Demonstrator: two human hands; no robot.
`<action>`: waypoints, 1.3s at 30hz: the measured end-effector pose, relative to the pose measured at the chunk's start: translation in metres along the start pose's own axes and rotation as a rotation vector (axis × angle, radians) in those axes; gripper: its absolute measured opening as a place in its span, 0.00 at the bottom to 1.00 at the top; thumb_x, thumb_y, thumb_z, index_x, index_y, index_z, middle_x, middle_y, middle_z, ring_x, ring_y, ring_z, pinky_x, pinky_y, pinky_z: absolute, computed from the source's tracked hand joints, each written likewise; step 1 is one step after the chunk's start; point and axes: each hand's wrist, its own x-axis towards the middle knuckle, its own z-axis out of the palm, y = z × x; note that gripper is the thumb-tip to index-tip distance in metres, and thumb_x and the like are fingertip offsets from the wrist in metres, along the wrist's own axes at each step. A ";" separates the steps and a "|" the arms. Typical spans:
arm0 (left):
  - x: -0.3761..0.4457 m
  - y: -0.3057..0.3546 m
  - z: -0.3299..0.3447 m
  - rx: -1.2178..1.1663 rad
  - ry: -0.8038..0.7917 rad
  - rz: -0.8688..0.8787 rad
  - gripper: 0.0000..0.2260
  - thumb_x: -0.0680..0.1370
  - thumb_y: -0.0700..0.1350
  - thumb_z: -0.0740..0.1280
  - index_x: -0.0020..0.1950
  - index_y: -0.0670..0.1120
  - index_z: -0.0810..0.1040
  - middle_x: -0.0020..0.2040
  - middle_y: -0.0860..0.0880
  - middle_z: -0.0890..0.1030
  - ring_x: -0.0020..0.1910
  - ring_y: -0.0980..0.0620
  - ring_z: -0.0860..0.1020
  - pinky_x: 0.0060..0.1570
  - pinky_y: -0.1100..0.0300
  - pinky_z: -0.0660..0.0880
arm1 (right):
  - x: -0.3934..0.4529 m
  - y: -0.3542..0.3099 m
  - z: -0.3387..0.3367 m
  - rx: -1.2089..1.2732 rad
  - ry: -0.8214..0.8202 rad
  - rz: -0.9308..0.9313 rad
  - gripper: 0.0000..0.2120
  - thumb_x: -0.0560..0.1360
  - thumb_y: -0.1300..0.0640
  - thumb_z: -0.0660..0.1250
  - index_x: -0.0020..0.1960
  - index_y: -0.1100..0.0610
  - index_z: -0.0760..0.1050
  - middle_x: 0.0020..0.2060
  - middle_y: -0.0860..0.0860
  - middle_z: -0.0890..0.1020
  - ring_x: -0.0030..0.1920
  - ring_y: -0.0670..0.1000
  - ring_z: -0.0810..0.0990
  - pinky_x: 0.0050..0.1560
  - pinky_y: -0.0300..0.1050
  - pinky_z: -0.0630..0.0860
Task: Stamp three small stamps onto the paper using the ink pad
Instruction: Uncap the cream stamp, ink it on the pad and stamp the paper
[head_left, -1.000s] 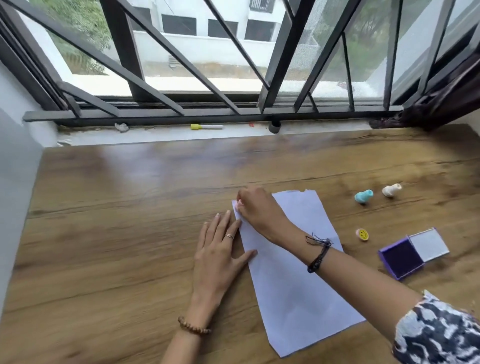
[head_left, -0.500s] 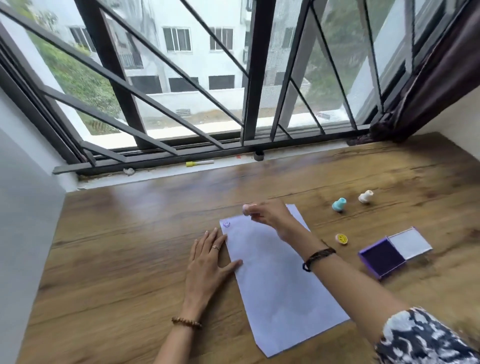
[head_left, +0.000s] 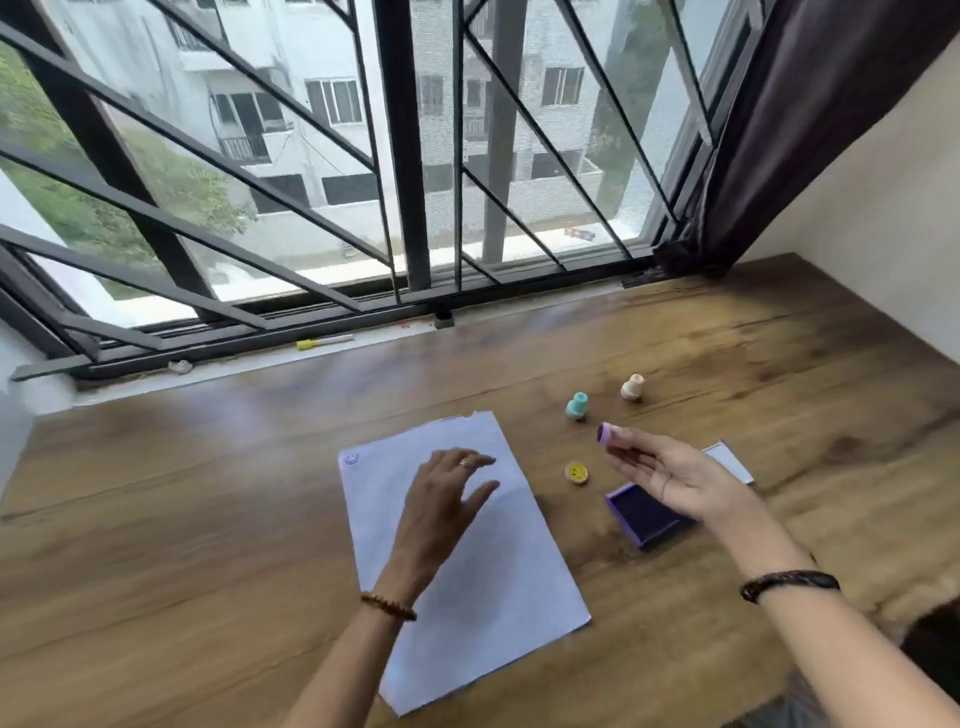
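The right hand (head_left: 670, 475) pinches a small purple-faced stamp (head_left: 605, 435) above the open ink pad (head_left: 644, 514). The left hand (head_left: 441, 499), fingers spread, seemingly hovers over the paper (head_left: 467, 582), left of the pad.

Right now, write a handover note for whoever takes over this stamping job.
Right hand: holds the purple-faced stamp in the air above the open ink pad.
Left hand: open, empty, over the paper.
Blue stamp and cream stamp stand beyond the pad; yellow smiley cap lies between paper and pad.
Done: one smiley print, paper's far left corner.
Left: two more stamps to ink and press.
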 end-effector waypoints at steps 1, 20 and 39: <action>0.005 0.007 0.007 -0.015 -0.060 0.040 0.11 0.74 0.47 0.68 0.57 0.48 0.77 0.55 0.47 0.80 0.56 0.48 0.75 0.55 0.56 0.70 | 0.001 0.002 0.001 0.005 -0.006 0.000 0.04 0.73 0.67 0.66 0.41 0.63 0.80 0.30 0.52 0.86 0.31 0.45 0.84 0.36 0.37 0.82; 0.056 0.076 0.085 -0.323 -0.137 -0.397 0.08 0.73 0.41 0.69 0.52 0.45 0.80 0.49 0.47 0.81 0.42 0.53 0.78 0.41 0.72 0.72 | 0.026 0.018 -0.046 -0.388 -0.077 -0.198 0.02 0.70 0.59 0.71 0.42 0.55 0.83 0.39 0.51 0.86 0.44 0.48 0.83 0.46 0.36 0.81; 0.056 0.090 0.072 -1.448 -0.131 -0.742 0.09 0.66 0.44 0.71 0.45 0.44 0.84 0.40 0.47 0.86 0.41 0.55 0.83 0.39 0.69 0.79 | 0.014 -0.005 -0.032 -0.755 -0.186 -0.701 0.13 0.66 0.59 0.75 0.42 0.41 0.80 0.39 0.42 0.85 0.43 0.38 0.83 0.43 0.26 0.76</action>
